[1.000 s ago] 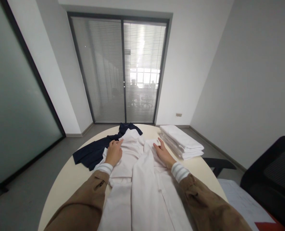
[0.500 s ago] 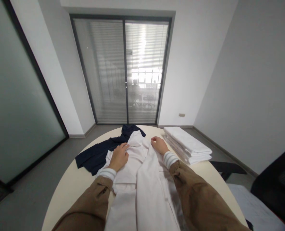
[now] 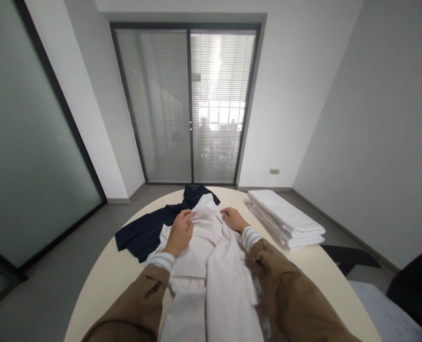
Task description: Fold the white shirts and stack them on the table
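Note:
A white shirt point(image 3: 191, 259) lies lengthwise down the middle of the round table, partly folded, with a sleeve laid along its right side. My left hand point(image 3: 180, 232) is closed on the fabric near the shirt's far left part, fingers bent. Across from it, my right hand point(image 3: 234, 220) pinches the shirt's far right edge, close to the collar end. Beyond and left of the shirt, a dark navy garment point(image 3: 143, 232) is spread out, partly covered by the white cloth. Something clear and shiny, like plastic film point(image 3: 262, 299), shows under the shirt's right side.
A stack of folded white cloths or packets point(image 3: 285, 216) rests at the right of the cream table point(image 3: 100, 294). A dark chair point(image 3: 415, 285) stands beyond the table's right edge, with a pale sheet near it. Glass doors with blinds point(image 3: 185, 104) are behind.
My right hand has shifted slightly toward the shirt's centre, narrowing the far end. My left hand stays on the fabric, its fingers slightly farther forward. The view has turned a little left.

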Demonstrator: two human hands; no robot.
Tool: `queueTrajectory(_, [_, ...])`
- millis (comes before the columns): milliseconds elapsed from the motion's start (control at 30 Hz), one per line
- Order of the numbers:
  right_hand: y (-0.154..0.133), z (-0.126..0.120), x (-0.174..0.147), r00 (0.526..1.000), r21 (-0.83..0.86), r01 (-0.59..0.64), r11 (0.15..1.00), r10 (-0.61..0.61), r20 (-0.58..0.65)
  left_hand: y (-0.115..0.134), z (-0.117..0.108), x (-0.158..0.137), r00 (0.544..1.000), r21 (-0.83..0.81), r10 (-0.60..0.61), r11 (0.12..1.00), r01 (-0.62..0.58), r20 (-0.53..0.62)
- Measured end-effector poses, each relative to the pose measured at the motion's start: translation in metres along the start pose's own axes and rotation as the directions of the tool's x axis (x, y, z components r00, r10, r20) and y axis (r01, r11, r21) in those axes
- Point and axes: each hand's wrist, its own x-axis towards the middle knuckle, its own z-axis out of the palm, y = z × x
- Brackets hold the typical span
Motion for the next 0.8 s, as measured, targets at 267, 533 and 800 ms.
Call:
queueTrajectory(267, [0.015, -0.018, -0.001, 0.984, -0.091, -0.019, 0.996, 0.003, -0.179, 0.007, 0.000, 0.009, 0.995, 0.084, -0.100, 0.992, 0.098, 0.024])
queueTrajectory(533, [-0.006, -0.040, -0.026, 0.990, -0.250, -0.019, 0.968, -0.017, -0.137, 0.014, -0.013, -0.007, 0.930, 0.627, -0.335, 0.759, 0.173, 0.150])
queueTrajectory(800, [-0.021, -0.059, -0.057, 0.991, -0.240, 0.084, 0.967, -0.057, 0.118, 0.000, -0.042, 0.001, 0.864, 0.635, -0.459, 0.734, 0.239, 0.206])
